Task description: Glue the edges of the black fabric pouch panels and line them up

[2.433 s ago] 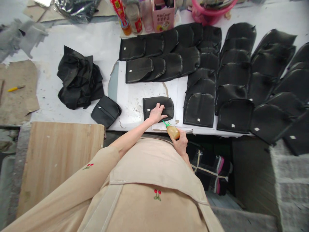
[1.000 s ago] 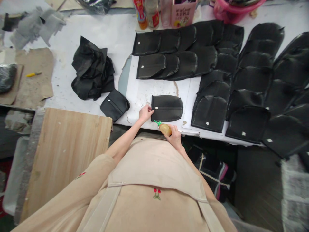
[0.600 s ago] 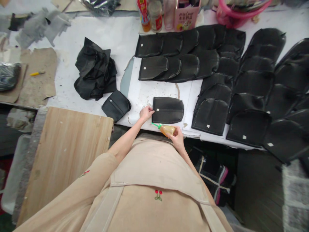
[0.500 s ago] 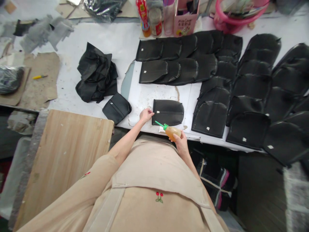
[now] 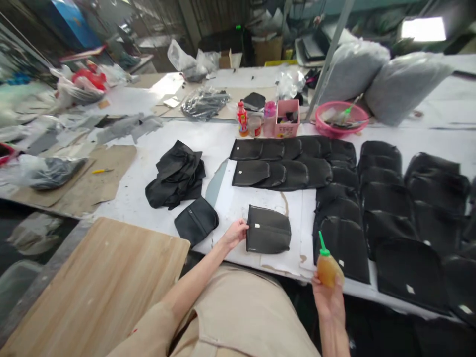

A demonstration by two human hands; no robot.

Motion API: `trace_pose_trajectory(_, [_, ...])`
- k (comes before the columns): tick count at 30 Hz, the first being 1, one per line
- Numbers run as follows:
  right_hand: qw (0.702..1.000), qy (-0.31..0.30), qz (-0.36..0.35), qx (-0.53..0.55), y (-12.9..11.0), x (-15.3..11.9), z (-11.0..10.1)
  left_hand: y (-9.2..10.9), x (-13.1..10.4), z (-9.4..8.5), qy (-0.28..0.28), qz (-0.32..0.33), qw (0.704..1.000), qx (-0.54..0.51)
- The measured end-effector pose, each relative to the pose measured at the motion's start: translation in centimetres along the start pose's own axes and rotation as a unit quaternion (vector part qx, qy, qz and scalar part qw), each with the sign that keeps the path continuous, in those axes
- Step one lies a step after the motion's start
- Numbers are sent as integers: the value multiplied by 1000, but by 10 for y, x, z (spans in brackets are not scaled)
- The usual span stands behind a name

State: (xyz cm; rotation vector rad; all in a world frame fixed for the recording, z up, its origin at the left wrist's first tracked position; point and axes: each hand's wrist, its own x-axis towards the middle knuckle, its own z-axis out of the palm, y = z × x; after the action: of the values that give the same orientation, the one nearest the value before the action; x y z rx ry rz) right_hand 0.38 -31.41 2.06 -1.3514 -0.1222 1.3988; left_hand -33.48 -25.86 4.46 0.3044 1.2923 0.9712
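In front of me a black pouch-like piece [image 5: 268, 233] with a small white label lies on the white table covering. My left hand [image 5: 236, 234] pinches its left edge between thumb and fingers. My right hand [image 5: 328, 290] is wrapped around a squeeze bottle [image 5: 329, 270] of amber liquid with a green nozzle pointing up. The bottle is held at the table's front edge, to the right of the pouch. Another black piece [image 5: 196, 221] lies left of my left hand, beside a crumpled heap of black pieces [image 5: 176, 174].
Overlapping rows of similar black pieces [image 5: 386, 198] cover the right side. Behind them stand a red-labelled bottle [image 5: 242, 119], a pink box [image 5: 287, 119] and a pink basin [image 5: 341, 130]. A wooden board [image 5: 92, 292] is at front left; a yellow cutter [image 5: 102, 171] lies on cardboard [image 5: 119, 161].
The view has tilted up, showing more of the room. My right hand has moved right, away from the pouch, and the bottle's nozzle now points up. My left hand stays at the pouch's edge.
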Motion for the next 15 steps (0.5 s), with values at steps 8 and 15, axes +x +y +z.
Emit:
trace_pose_trajectory(8, [999, 17, 3, -39, 22, -7, 18, 91, -5, -33, -44, 67, 993, -91])
trace_pose_trajectory(15, [997, 11, -11, -73, 42, -12, 37, 197, 55, -67, 31, 187, 982, 24])
